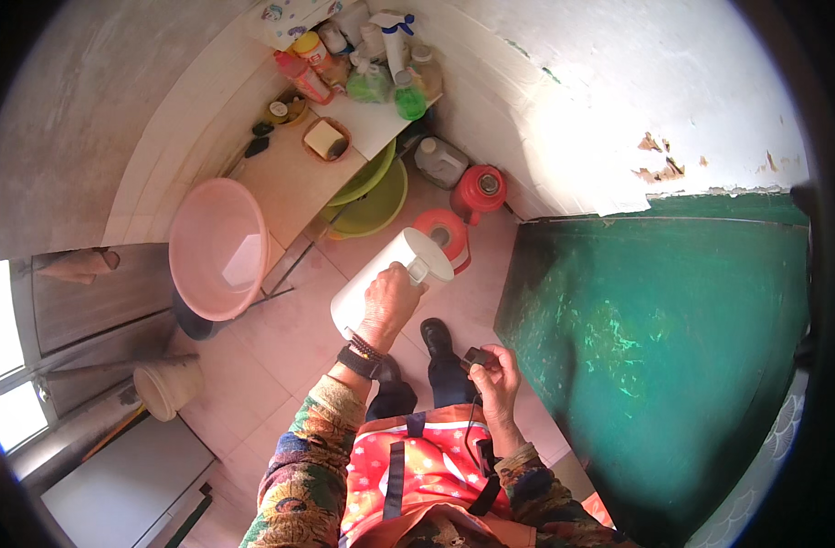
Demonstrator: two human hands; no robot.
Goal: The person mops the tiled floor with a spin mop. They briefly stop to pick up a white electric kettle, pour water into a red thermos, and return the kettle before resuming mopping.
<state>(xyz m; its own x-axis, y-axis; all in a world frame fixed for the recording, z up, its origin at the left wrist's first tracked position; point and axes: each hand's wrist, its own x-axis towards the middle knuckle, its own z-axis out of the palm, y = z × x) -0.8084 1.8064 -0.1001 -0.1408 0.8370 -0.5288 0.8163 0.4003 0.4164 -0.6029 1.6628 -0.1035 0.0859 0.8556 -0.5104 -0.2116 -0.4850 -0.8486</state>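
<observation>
My left hand (392,300) is closed on a white cylindrical container (370,285), with its fingers at a small grip near one end. The container is tilted in front of me, above the pink tiled floor. Its inside is hidden. My right hand (498,379) pinches a small black box-shaped device (477,357) between thumb and fingers. From there a thin dark cord (470,427) hangs down past my red patterned apron (417,470). Just beyond the container stands a red thermos flask (443,226), partly covered by it.
A pink basin (218,205) rests at the left bench end. The bench holds a soap dish (326,139), bottles and a spray bottle (397,46). Green basins (376,205) sit below. Another red flask (479,190) and a grey jug (440,163) stand by the wall. A green panel (655,320) is right.
</observation>
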